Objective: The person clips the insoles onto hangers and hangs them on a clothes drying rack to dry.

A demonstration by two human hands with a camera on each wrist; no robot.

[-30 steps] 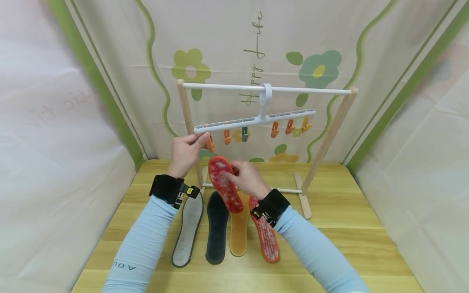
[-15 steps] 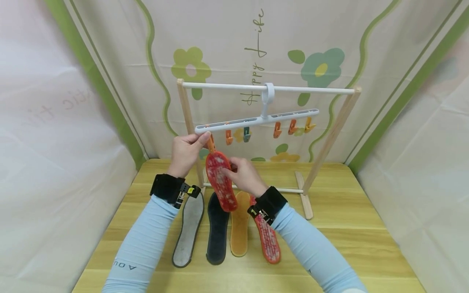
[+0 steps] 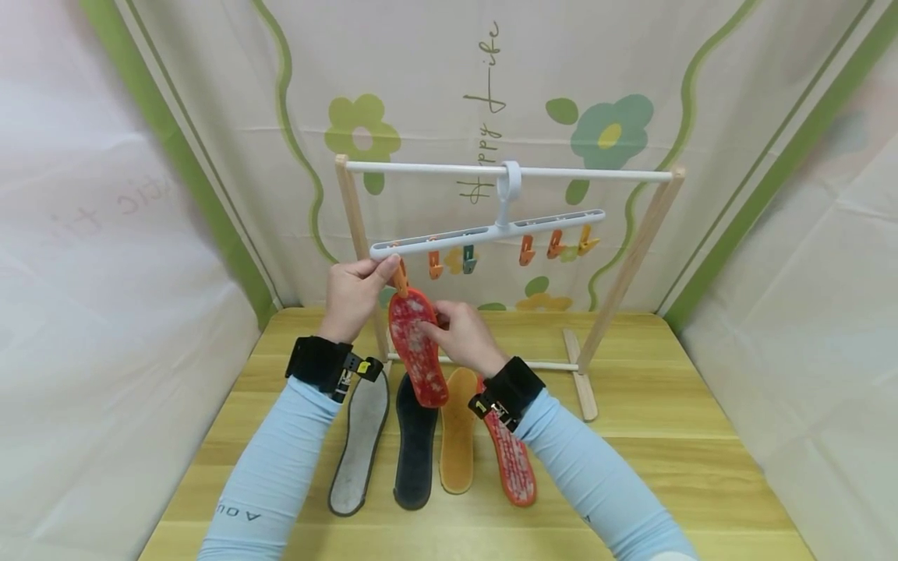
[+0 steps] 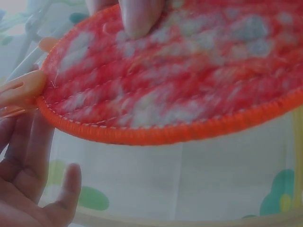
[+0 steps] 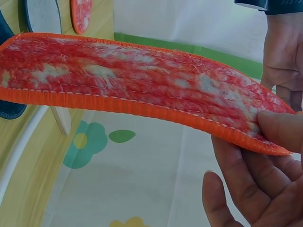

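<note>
My R grip (image 3: 468,336) pinches the red insole (image 3: 421,362) by its R long edge, in the upper half, thumb on the mottled face & fingers behind. The insole is up off the worktop (image 3: 631,499), near upright, btwn my two hands; its long axis runs steeply from the top end down & a bit to my R. My L grip (image 3: 353,292) pinches the orange clip (image 3: 400,279) under the L end of the hanger (image 3: 449,238), just above that top end. What any move hinges on, I'd judge, is top rim vs clip mouth: they meet, seen best from the L wrist, but can't tell if the rim sits btwn the clip's halves or only against them. Clip & insole line up approx. R grip is nearer the insole's body; L grip nearer its top. Below, L to R: grey insole (image 3: 361,444), black insole (image 3: 414,460), yellow insole (image 3: 457,436), 2nd red insole (image 3: 514,463).
</note>
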